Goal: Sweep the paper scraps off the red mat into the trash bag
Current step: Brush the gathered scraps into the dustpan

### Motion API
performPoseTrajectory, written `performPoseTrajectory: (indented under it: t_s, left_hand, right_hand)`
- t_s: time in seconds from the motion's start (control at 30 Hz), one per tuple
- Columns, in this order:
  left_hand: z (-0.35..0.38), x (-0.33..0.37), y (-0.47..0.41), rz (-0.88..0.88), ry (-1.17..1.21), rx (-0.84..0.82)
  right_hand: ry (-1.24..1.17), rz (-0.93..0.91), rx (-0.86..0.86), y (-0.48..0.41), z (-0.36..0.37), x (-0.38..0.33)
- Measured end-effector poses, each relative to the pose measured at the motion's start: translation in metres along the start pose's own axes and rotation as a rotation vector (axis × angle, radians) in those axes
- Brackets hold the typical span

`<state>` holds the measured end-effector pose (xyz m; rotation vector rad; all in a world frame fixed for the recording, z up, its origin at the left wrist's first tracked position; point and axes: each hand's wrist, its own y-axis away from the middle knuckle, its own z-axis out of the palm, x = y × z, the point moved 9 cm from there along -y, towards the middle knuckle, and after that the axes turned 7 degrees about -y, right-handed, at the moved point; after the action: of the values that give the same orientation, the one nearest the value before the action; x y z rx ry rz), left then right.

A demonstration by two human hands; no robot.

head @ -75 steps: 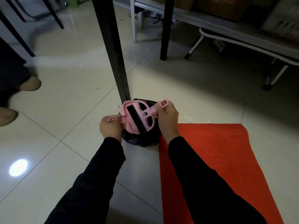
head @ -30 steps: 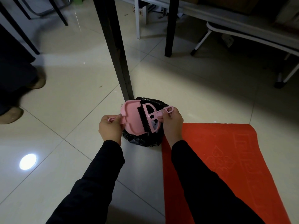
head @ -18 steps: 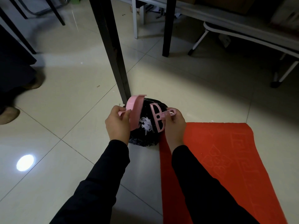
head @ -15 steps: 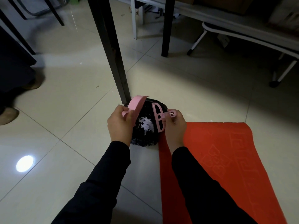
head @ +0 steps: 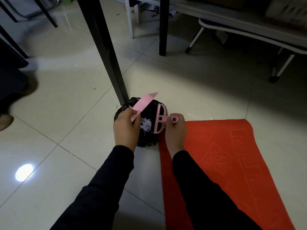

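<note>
A black trash bag (head: 147, 140) sits on the floor at the red mat's (head: 232, 163) far left corner. White paper scraps (head: 145, 125) lie inside the bag. My left hand (head: 126, 128) grips the handle of a pink dustpan (head: 143, 102), which is tipped up edge-on over the bag. My right hand (head: 174, 130) pinches the handle of a small pink brush (head: 160, 119), held upright over the bag's right side. The visible part of the mat shows only its embossed pattern.
A black table leg (head: 106, 52) stands just behind the bag. Another black leg (head: 163, 27) and white frame legs (head: 194, 40) are farther back. A person's shoes (head: 5, 121) are at the left edge. Pale tiled floor (head: 58, 155) surrounds the mat.
The dustpan went from lying flat with the brush in it to tipped up on edge. The brush came off it to the right. White scraps now lie in the bag.
</note>
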<state>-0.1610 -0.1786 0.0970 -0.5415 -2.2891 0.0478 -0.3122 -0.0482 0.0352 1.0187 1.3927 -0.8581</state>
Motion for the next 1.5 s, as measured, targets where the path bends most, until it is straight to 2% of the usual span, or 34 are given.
performPoseTrajectory:
  t_s: [0.43,0.6,0.83,0.9,1.0,1.17,1.33,1.5]
  left_hand:
    - [0.006,-0.004,0.004,0.020,0.013,0.003]
    - [-0.002,-0.017,0.007,-0.055,0.077,0.041]
    - [-0.017,-0.063,0.004,-0.417,0.372,0.163]
    - [-0.012,-0.080,0.003,-0.510,0.476,0.156]
    - [0.002,-0.109,0.013,-0.760,0.739,0.161]
    - [0.022,-0.130,0.034,-1.016,1.080,0.067]
    - [0.039,-0.132,0.044,-1.106,1.312,-0.037]
    - [0.041,-0.120,0.046,-1.097,1.310,-0.130]
  right_hand:
    - [0.028,0.002,-0.014,0.008,-0.002,0.002]
    - [0.047,-0.042,-0.032,0.009,0.002,-0.005]
    - [0.043,-0.068,-0.067,0.010,0.011,-0.013]
    - [0.043,-0.074,-0.087,0.010,0.015,-0.014]
    - [0.040,-0.053,-0.119,0.011,0.020,-0.010]
    - [0.083,-0.033,-0.188,0.012,0.029,-0.002]
    - [0.122,-0.026,-0.214,0.010,0.037,-0.004]
    - [0.184,-0.054,-0.275,0.013,0.052,-0.013]
